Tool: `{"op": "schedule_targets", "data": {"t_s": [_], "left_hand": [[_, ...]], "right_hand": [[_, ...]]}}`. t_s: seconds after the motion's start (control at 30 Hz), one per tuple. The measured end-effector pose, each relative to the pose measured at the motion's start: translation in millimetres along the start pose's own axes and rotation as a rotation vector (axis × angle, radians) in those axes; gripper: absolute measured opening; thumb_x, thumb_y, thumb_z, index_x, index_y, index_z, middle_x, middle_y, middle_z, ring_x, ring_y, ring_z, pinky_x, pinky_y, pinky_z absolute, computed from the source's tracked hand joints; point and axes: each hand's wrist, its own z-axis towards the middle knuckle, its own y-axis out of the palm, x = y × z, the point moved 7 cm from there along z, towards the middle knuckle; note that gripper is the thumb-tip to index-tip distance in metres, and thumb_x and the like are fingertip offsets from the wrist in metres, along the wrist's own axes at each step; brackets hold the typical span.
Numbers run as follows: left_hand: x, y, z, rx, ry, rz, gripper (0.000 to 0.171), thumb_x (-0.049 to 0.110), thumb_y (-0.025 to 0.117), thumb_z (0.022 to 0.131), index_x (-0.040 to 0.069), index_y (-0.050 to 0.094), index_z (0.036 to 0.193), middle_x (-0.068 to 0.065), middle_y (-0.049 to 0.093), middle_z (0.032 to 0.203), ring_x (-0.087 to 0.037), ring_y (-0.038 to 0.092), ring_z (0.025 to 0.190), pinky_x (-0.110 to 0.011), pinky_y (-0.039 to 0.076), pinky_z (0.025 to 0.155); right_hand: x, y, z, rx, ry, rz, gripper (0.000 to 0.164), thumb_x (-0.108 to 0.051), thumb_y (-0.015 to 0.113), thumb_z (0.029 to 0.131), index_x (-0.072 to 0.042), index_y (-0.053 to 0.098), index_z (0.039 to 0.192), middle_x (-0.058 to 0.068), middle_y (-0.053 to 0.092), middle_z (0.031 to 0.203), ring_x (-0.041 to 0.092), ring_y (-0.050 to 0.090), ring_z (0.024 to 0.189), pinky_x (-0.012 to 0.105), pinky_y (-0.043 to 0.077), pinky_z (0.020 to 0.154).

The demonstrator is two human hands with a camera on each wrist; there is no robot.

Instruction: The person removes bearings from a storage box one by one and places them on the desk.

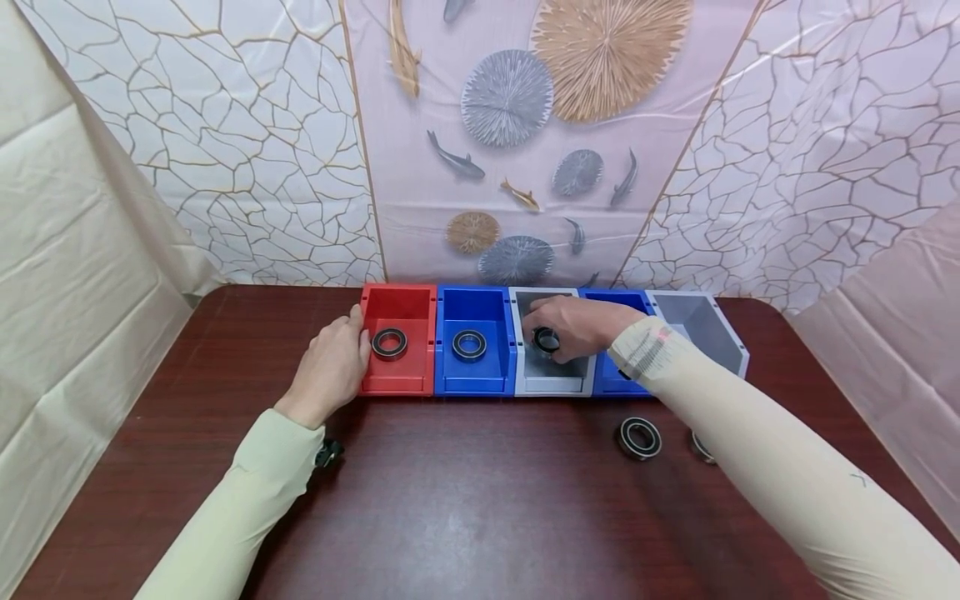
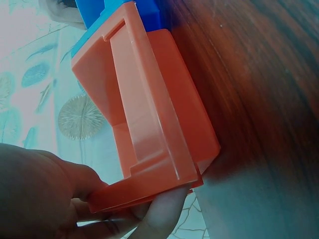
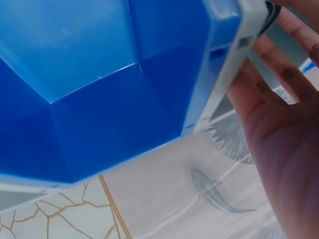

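Note:
My left hand grips the left side wall of the red bin, with thumb and fingers on either side of it in the left wrist view. A ball bearing lies inside that bin. Over the middle grey bin, my right hand holds another ball bearing by its ring. Only an edge of this bearing shows in the right wrist view. Between the red and grey bins, a blue bin has a ball bearing on its floor.
Right of the grey bin stand a second blue bin and another grey bin, both partly behind the right arm. On the brown table lie a ball bearing and one more bearing, half hidden by the sleeve. A patterned curtain hangs behind.

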Motion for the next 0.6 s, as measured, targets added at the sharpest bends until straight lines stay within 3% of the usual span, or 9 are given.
{"op": "schedule_targets", "data": {"t_s": [0.6], "left_hand": [[0.3,0.4,1.2,0.01,0.017,0.01,0.054,0.014,0.049,0.104,-0.009,0.038,0.152,-0.028,0.062,0.117,-0.044,0.066,0.102,-0.059,0.057,0.091]], "right_hand": [[-11.3,-17.8,-22.8,0.065,-0.04,0.002,0.042,-0.008,0.085,0.08,-0.017,0.071,0.119,0.005,0.064,0.116,0.021,0.062,0.103,0.042,0.058,0.094]]}}
